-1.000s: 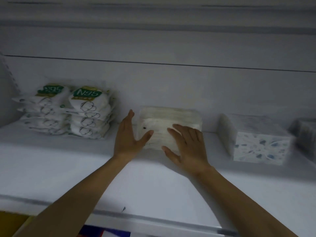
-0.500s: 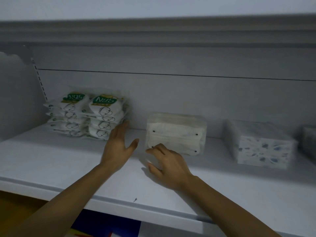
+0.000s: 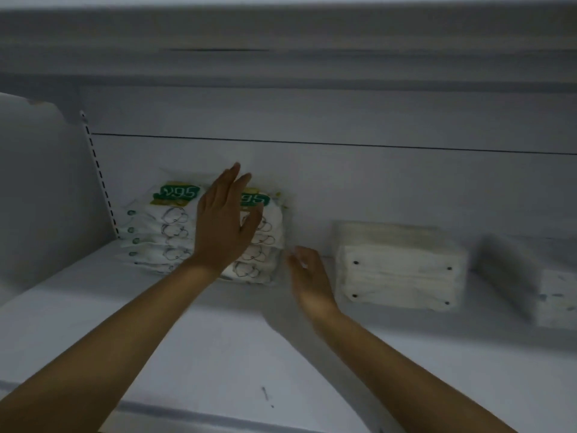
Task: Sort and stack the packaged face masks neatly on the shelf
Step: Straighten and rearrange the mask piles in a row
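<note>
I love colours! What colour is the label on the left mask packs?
Green with white lettering; the head view shows the label best.

**Stock count**

Two green-labelled mask stacks at 9 o'clock: left stack (image 3: 162, 232), right stack (image 3: 271, 245); packs per stack unclear. One plain white mask bundle (image 3: 399, 270) at 4 o'clock. One blurred patterned pack (image 3: 559, 301) farther out. Two hands: left hand (image 3: 223, 226), right hand (image 3: 309, 276).

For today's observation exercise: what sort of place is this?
Probably a shop or stockroom: a white metal shelf with a slotted upright, holding green-labelled packaged mask stacks and a clear-wrapped white mask bundle.
</note>
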The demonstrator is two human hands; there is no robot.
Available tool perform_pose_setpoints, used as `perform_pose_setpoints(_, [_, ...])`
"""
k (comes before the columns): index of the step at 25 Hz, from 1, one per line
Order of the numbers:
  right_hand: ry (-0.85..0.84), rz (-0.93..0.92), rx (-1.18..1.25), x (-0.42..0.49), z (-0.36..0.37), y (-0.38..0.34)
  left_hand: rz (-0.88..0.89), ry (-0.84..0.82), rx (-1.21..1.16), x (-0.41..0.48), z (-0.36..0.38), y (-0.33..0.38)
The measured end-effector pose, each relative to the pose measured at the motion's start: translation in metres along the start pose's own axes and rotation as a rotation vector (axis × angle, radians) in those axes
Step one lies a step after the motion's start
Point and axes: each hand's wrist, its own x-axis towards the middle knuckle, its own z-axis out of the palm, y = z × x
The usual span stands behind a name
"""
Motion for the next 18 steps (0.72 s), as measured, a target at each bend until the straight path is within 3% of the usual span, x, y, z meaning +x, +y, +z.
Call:
perform_pose_setpoints(3, [0.085, 0.32, 0.269, 0.039, 0.022, -0.004, 0.032, -0.149, -0.016, 0.024, 0.001, -0.028])
perform_pose_setpoints(7, [0.255, 0.431, 0.422, 0.08, 0.041, 0.01, 0.137, -0.545, 0.182, 0.021, 0.017, -0.048])
perform_pose_setpoints(10, [0.243, 0.538, 0.56, 0.098, 0.042, 0.011, 0.127, -0.518, 0.12, 0.003, 0.02, -0.052])
perform_pose_setpoints(18, [0.125, 0.535, 0.619, 0.105, 0.043, -0.009, 0.162, -0.336, -0.025, -0.04, 0.009, -0.045])
